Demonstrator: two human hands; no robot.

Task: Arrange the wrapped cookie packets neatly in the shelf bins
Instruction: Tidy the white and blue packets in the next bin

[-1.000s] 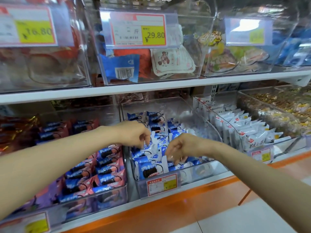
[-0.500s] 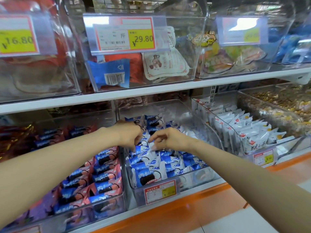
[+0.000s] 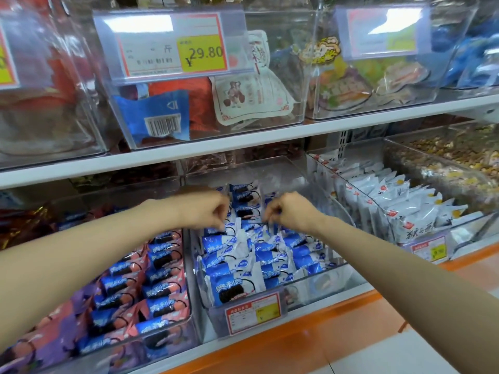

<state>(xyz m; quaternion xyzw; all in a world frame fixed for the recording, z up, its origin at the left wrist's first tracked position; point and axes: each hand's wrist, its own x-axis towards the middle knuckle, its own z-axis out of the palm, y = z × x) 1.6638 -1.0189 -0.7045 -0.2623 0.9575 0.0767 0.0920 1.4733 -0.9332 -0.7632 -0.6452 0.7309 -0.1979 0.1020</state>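
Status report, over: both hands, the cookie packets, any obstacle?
Left hand and right hand over middle bin, both curled downward, grip blurred. Blue-white cookie packets in rough rows. Nothing blocks them.

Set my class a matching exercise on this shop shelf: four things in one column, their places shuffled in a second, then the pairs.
1. white snack packets
2. 29.80 price tag
3. blue-and-white cookie packets
4. pink-and-blue cookie packets

A. middle lower bin, under the left hand and right hand
B. left lower bin
C. right lower bin
D. front of an upper-shelf bin

Pairs: 1-C, 2-D, 3-A, 4-B
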